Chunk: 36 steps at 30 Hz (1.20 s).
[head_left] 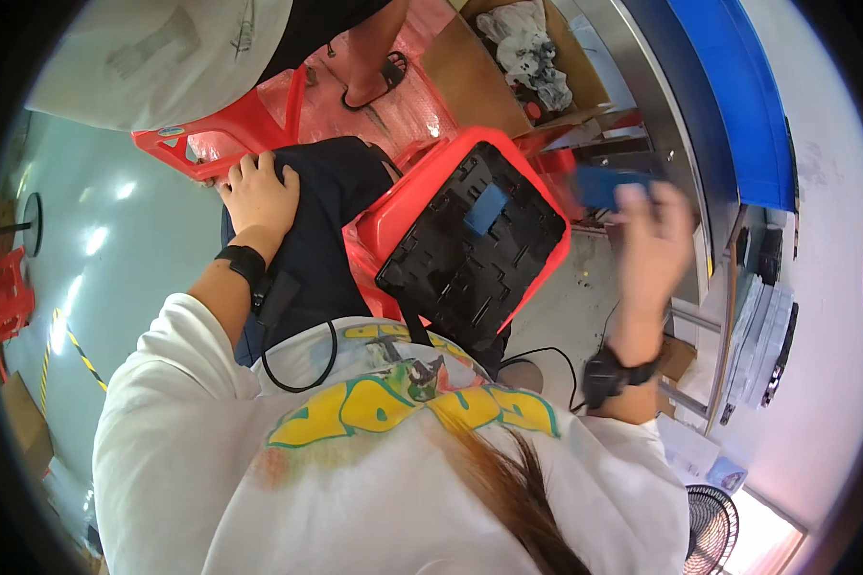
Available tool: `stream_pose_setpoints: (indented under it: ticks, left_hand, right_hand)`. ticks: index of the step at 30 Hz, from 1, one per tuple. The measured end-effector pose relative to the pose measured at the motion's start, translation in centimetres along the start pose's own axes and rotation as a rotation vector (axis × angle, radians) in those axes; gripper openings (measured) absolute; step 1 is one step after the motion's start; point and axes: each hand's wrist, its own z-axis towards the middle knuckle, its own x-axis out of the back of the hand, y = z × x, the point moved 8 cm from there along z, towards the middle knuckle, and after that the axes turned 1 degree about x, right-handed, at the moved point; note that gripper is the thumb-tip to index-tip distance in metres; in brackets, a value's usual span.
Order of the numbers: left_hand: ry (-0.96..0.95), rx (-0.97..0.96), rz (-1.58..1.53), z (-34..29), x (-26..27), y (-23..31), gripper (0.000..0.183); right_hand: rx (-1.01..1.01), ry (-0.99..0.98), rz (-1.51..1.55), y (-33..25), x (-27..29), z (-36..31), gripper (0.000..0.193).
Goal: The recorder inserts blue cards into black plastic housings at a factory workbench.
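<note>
Right hand (654, 230) out past the tray's far side, I grip a flat, dark blue piece (604, 188) between thumb and fingers; both are motion-blurred, so I can't make out its exact edges. It is held apart from the black tray (431, 278), which rests on a red stool (384, 225) in front of me. One blue rectangle (487, 209) lies on the tray, above its middle; whether it is seated in a recess, I can't tell. Most of the moulded black surface shows bare, so I judge little is placed, though nothing tells me whether pieces are coming or going. My left hand (262, 198) holds nothing I can see, fingers loosely spread on dark cloth trousers (326, 192). Thin and glossy, the tray is stepped with angular ridges; the stool is smooth, rounded plastic.
</note>
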Motion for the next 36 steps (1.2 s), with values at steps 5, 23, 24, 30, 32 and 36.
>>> stream_pose_setpoints:
  ticks: [5, 23, 24, 30, 32, 36]
  left_hand:
    - [-0.006, 0.003, 0.018, 0.0, 0.0, 0.1, 0.038]
    - [-0.007, -0.002, 0.007, -0.1, -0.1, 0.1, 0.038]
    - [-0.007, -0.002, 0.008, -0.1, -0.1, 0.1, 0.038]
    - [-0.014, 0.002, 0.008, -0.3, 0.2, 0.0, 0.038]
    - [-0.139, 0.061, 0.063, -0.2, -0.3, -0.1, 0.042]
    - [0.016, 0.003, 0.003, 0.3, 0.5, 0.3, 0.038]
  right_hand:
    - [-0.378, -0.615, 0.242, 9.9, -11.2, -9.9, 0.019]
    - [0.316, -0.588, -0.297, 8.0, -12.8, -14.6, 0.024]
    - [0.360, -0.610, -0.324, 7.9, -13.0, -14.8, 0.022]
    - [0.121, -0.407, -0.375, 10.5, -11.6, -13.7, 0.009]
    - [0.067, -0.387, -0.417, 12.3, -11.5, -13.6, 0.018]
    - [0.208, -0.354, -0.604, 12.4, -11.7, -12.3, 0.035]
